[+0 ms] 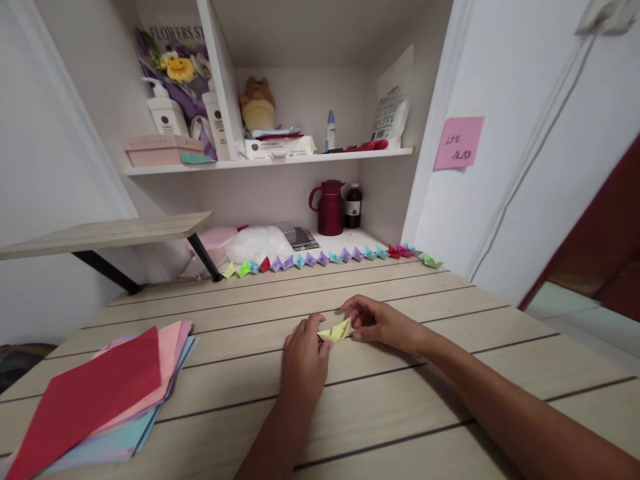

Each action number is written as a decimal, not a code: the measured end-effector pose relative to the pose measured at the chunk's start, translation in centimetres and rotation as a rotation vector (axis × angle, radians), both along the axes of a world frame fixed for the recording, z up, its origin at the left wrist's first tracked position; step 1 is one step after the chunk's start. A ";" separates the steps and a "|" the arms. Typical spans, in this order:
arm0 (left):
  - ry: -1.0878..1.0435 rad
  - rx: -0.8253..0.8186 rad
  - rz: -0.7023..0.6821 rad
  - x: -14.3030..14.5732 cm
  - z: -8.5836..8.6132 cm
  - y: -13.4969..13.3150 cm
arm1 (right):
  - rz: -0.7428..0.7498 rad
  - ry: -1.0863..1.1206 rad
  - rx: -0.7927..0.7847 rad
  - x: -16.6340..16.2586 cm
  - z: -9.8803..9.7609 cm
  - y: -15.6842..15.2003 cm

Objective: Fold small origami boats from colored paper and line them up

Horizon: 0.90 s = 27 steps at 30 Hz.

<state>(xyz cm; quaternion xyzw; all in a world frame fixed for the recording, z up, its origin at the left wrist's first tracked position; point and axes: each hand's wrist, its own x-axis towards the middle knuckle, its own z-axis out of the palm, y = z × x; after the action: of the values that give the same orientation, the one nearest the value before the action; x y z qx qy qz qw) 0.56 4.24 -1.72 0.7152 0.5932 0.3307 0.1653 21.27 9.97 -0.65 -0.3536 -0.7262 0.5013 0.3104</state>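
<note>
A small pale yellow folded paper boat point(336, 331) sits at the middle of the wooden table, between my two hands. My left hand point(305, 357) has its thumb and index finger around the boat's left end. At the other end, my right hand point(377, 323) curves close to the right tip, with thumb and fingers apart; whether it touches the paper I cannot tell. Along the table's back edge runs a row of several paper boats, among them a purple boat point(323, 259), a red boat point(265, 265) and a light green boat point(431, 261).
A stack of coloured paper point(95, 393), red sheet on top, lies at the left of the slatted table point(225, 400). A small raised shelf point(110, 230) on black legs stands behind it. At the back are a dark red jug point(331, 208), a dark bottle point(353, 207) and a plastic bag point(260, 245).
</note>
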 end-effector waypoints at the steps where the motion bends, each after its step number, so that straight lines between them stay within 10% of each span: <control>1: -0.005 0.001 0.001 0.0 -0.1 0.1 | 0.023 -0.007 -0.012 0.2 0.2 0.2; 27: -0.041 -0.053 0.003 0.1 0.1 -0.2 | -0.140 -0.156 0.296 0.3 0.1 -0.7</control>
<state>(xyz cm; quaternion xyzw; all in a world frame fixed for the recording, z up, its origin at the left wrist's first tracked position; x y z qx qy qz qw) 0.62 4.03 -1.64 0.7026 0.5993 0.3299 0.1957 21.59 9.23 -0.56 -0.3915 -0.7875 0.3369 0.3362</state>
